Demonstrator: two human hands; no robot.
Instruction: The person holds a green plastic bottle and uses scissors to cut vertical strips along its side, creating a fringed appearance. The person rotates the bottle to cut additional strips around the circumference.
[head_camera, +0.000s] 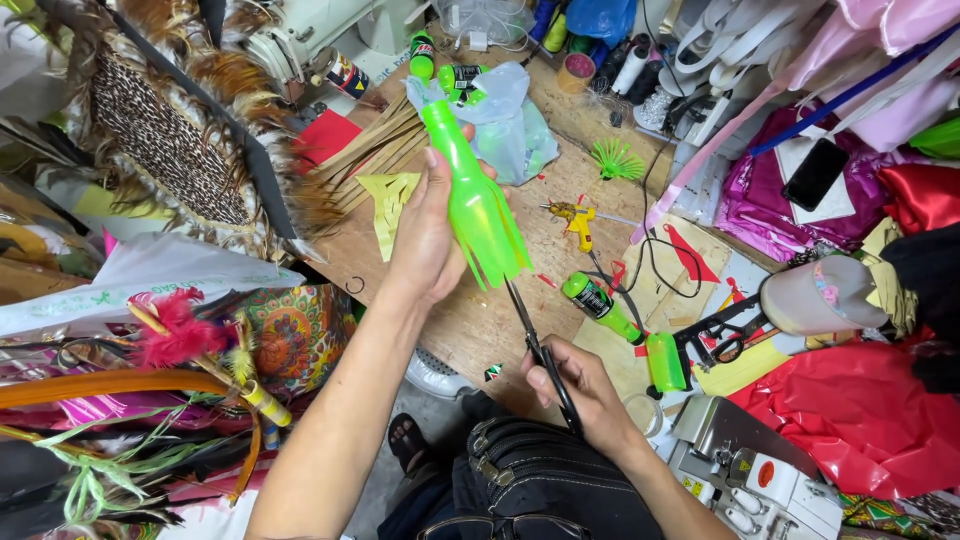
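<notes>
R hand (585, 392) w/ scissors (540, 345), prob. half-open

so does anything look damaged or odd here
The green plastic bottle in the left hand has no base; its lower wall is slit into hanging strips. The right hand holds scissors just below them. Another cut green bottle lies on the table.

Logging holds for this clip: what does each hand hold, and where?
Left hand wraps the green plastic bottle mid-body; right hand holds scissors by the handles.
</notes>
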